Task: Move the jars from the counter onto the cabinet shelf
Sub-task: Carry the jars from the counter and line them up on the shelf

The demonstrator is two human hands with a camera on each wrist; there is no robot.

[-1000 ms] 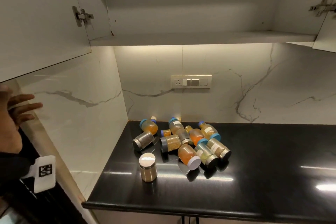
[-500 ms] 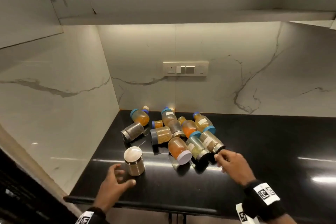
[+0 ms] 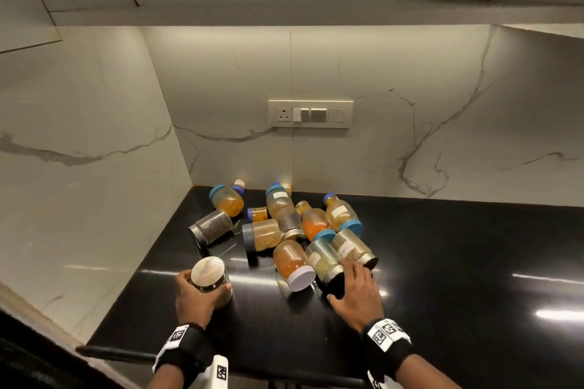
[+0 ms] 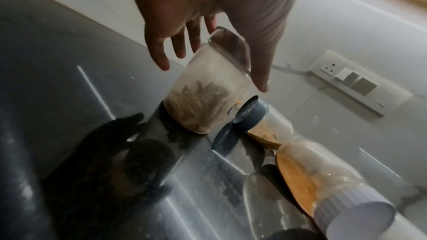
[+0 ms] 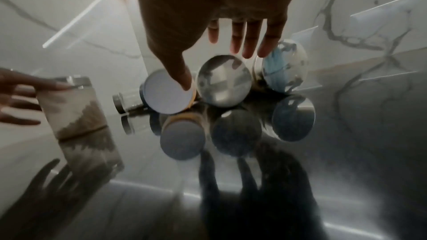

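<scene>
Several jars lie in a pile (image 3: 284, 224) at the back left of the black counter (image 3: 458, 262). One steel-lidded jar (image 3: 210, 275) (image 4: 208, 90) stands upright in front of the pile, and my left hand (image 3: 202, 297) (image 4: 211, 76) grips it with thumb and fingers around its sides. My right hand (image 3: 354, 290) (image 5: 217, 67) lies with straight fingers over the lid end of a lying steel-lidded jar (image 3: 322, 259) (image 5: 223, 83). Its thumb is by the white-lidded orange jar (image 3: 292, 262) (image 5: 167, 94). The cabinet shelf (image 3: 316, 14) above holds nothing I can see.
Marble walls close the corner at the left and back, with a socket panel (image 3: 310, 114) on the back wall. An open cabinet door (image 3: 25, 3) hangs at the upper left. The counter's front edge (image 3: 126, 354) runs just below my wrists.
Both hands came down onto the counter. My left hand closed round the upright jar and my right hand moved onto the lying steel-lidded jar. My view dropped toward the counter.
</scene>
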